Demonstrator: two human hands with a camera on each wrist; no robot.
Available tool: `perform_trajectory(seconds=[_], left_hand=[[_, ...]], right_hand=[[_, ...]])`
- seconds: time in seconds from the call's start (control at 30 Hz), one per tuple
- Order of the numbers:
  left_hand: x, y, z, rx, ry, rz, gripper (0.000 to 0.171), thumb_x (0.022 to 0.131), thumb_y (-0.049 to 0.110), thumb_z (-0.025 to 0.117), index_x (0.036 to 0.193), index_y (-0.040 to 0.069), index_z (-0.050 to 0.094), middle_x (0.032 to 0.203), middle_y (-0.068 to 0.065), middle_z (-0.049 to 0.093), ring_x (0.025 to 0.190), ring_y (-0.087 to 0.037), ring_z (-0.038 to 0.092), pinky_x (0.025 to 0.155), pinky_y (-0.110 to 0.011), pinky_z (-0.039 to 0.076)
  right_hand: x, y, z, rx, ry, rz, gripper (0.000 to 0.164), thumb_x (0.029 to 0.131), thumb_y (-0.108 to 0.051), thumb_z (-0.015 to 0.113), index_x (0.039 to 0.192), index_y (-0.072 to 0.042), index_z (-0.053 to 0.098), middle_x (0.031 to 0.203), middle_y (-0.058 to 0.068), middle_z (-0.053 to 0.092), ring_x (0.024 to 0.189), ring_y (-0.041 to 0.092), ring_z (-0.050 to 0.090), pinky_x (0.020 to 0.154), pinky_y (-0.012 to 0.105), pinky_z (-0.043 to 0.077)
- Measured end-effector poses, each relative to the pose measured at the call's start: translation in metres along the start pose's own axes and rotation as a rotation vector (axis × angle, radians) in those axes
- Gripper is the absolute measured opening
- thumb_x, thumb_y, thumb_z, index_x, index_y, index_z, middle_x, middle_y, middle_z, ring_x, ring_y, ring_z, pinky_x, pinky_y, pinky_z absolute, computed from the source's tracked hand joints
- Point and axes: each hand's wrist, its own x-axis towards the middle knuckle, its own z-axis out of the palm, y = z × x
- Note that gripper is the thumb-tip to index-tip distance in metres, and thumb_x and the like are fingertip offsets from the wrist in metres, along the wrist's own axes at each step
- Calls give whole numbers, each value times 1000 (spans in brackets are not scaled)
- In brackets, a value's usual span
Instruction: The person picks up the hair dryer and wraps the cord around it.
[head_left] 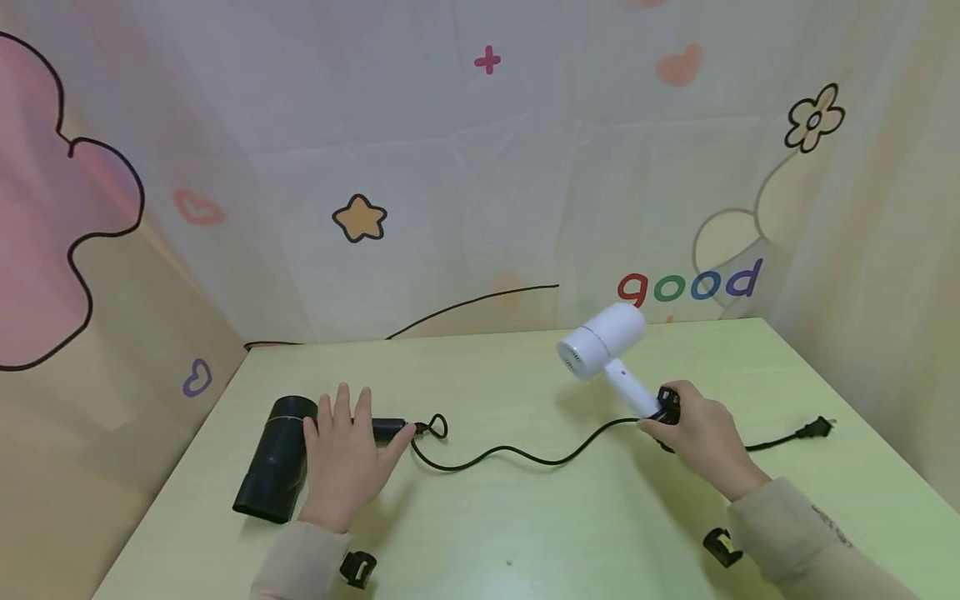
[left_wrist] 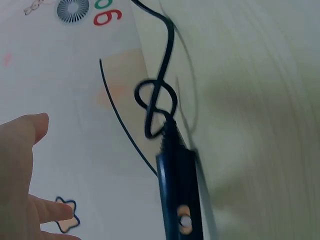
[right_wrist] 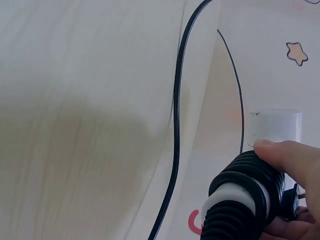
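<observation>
Gripping white hair dryer (head_left: pixel 600 340) low on its handle (head_left: pixel 628 386) in right hand (head_left: pixel 703 433), holding it raised over tabletop (head_left: pixel 480 533), up and left of that hand; holding left hand (head_left: pixel 343 467) with fingers (head_left: pixel 342 406) spread, grasping nothing, just right of barrel (head_left: pixel 272 462) of black hair dryer (head_left: pixel 276 442)

Right hand (head_left: pixel 701 429) gripping, left hand (head_left: pixel 347 458) spread

Thumb (right_wrist: pixel 287 155) and fingers grasp the handle of the white hair dryer (head_left: pixel 603 340), the sleeved forearm (head_left: pixel 806 542) slanting in from its near right. Well left of it, the left fingers (head_left: pixel 342 408) fan out.

White hair dryer (head_left: pixel 603 340), smooth plastic
</observation>
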Motion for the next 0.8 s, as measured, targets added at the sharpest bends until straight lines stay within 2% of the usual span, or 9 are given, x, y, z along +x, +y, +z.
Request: perform_trajectory(seconds=[0.23,0.43,0.63,0.8], left_hand=[[1,-35,4,9,3,-78,94,87,71,39,144,-3,31,148,-34,21,135,-56,16,104,-71,13],[0,-61,7,8,-9,-167,90,89,64,44,143,-7,30,144,-40,21,129,-61,20,98,-74,16],[-1,-79,7,-15,-50,-231,73,97,47,39,144,-8,25,144,-41,17,124,-63,23,95,-74,21],[4,-88,4,-23,-68,-247,67,98,36,42,144,-8,21,141,-43,19,118,-64,32,90,-71,33]], right_hand=[[17,13,-5,3,13,15,58,81,-22,73,118,15,46,87,22,61,59,19,52,50,29,41],[34,21,-6,25,-5,71,61,82,-23,71,120,16,44,92,26,60,62,20,55,50,28,44],[52,29,-3,71,-38,152,55,83,-24,70,115,14,46,93,26,61,65,20,59,51,28,46],[63,37,-1,81,-22,216,49,83,-23,70,108,13,49,92,26,61,65,21,60,52,29,46]])
